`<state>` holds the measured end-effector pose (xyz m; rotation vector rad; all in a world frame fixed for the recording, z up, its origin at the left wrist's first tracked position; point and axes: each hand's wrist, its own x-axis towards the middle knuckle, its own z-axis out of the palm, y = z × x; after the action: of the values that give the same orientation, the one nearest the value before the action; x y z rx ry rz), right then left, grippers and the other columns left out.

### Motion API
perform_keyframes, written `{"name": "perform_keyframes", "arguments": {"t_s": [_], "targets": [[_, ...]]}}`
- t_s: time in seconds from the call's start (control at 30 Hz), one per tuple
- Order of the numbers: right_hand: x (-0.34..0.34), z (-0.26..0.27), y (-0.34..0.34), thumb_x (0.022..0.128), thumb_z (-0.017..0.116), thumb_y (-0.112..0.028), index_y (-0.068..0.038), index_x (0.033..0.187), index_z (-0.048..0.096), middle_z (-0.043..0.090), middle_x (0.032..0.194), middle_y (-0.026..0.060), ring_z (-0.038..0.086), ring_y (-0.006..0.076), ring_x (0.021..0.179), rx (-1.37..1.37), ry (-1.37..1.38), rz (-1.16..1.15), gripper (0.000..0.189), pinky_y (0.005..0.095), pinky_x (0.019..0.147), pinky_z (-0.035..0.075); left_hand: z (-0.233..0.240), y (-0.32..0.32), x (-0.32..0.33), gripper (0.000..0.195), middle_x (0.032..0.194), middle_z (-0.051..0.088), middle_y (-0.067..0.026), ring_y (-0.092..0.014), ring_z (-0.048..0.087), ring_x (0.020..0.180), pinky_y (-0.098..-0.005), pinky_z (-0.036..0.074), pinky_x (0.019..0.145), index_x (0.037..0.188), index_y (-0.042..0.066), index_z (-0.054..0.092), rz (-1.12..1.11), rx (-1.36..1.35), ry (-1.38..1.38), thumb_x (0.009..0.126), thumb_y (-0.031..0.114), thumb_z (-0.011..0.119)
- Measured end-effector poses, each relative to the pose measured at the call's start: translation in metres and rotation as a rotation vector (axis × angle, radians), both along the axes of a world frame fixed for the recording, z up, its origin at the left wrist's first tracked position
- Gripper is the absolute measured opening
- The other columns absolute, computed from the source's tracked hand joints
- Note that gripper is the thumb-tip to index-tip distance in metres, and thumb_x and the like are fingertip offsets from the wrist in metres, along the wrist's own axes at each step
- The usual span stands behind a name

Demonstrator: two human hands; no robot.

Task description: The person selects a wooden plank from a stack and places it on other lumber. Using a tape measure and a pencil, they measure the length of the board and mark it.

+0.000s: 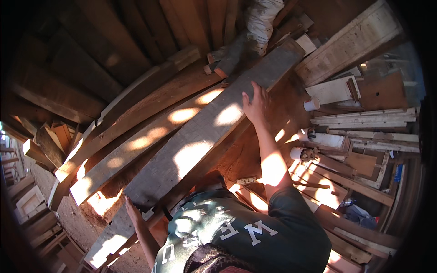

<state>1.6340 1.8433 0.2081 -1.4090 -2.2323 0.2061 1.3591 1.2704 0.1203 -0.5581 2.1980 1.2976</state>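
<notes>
A long, flat grey beam or board (205,119) runs diagonally before me, from lower left to upper right, with bright sun patches on it. My right hand (255,102) is at its near edge in the upper part, fingers spread; whether it presses on the surface is unclear. Lower down, my left hand (132,209) lies at the grey surface beside a dark, shadowed spot, fingers extended, seen partly edge-on. I cannot tell what the dark spot is. Neither hand is closed round anything. Just beyond the grey piece lies a thick wooden beam (146,138), roughly parallel to it.
More beams (136,131) and upright planks (191,24) stand at the far side. A white sack (263,24) is at the top. To the right are white containers (311,104), a power strip (246,181), stacked boards (362,117) and scattered offcuts. Sawdust covers parts of the ground.
</notes>
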Motion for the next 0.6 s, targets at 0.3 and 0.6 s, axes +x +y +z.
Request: {"name": "perform_keyframes", "arguments": {"t_s": [0.3, 0.6], "targets": [[0.180, -0.178, -0.170, 0.088, 0.070, -0.024, -0.003, 0.112, 0.063, 0.067, 0.094, 0.0206, 0.067, 0.0343, 0.090, -0.430, 0.064, -0.323, 0.033, 0.0454, 0.078, 0.053, -0.055, -0.140, 0.039, 0.051, 0.103, 0.060, -0.0139, -0.025, 0.057, 0.093, -0.0360, 0.045, 0.084, 0.119, -0.004, 0.059, -0.073, -0.280, 0.386, 0.104, 0.045, 0.055], [0.293, -0.266, -0.340, 0.085, 0.069, -0.028, 0.005, 0.101, 0.073, 0.071, 0.104, 0.0270, 0.071, 0.0352, 0.095, -1.198, -0.390, 0.262, 0.037, 0.0462, 0.083, 0.052, -0.112, -0.177, 0.209, 0.043, 0.103, 0.064, -0.0192, -0.025, 0.063, 0.096, -0.0407, 0.052, 0.076, 0.107, 0.004, 0.064, -0.182, 0.124, -0.588, 0.103, 0.044, 0.050]]}}
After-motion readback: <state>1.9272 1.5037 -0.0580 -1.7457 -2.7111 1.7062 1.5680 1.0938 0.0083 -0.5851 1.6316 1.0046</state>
